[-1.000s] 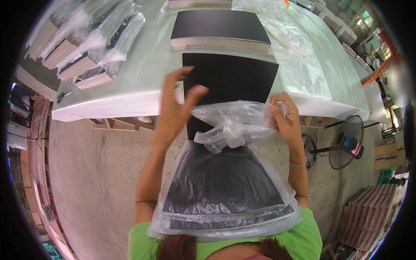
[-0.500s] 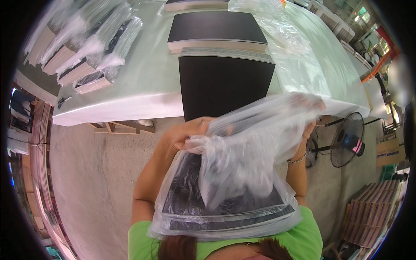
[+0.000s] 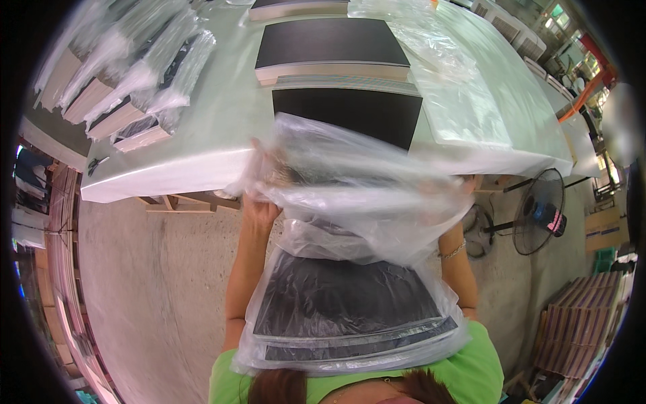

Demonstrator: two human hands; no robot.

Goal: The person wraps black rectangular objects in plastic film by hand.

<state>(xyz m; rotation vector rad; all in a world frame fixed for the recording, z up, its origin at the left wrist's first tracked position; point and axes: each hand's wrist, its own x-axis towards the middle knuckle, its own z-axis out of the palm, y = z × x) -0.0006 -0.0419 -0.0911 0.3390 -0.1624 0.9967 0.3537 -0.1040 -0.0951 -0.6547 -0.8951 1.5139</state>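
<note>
A clear plastic bag (image 3: 363, 202) stretches between my hands, blurred by motion. Its lower part encloses a stack of flat black sheets (image 3: 346, 296) resting against my body. My left hand (image 3: 264, 195) grips the bag's loose upper end on the left, its fingers smeared and partly veiled by film. On the opposite side my right hand (image 3: 464, 188) holds the same loose end, mostly covered by plastic. Just beyond the bag, a black-topped stack (image 3: 350, 111) lies at the table's near edge, its front part hidden by the film.
Behind it on the white-covered table (image 3: 202, 151) lie another black-topped stack (image 3: 330, 44) and a flat pile of clear plastic (image 3: 464, 114). Several plastic-wrapped stacks (image 3: 141, 131) and scissors (image 3: 95, 165) are at the left. A standing fan (image 3: 538, 212) and piled brown slabs (image 3: 579, 323) occupy the right.
My left hand has moved up and forward, away from my body. The bag's bunched upper part has been lifted and spread, uncovering more of the black sheets inside.
</note>
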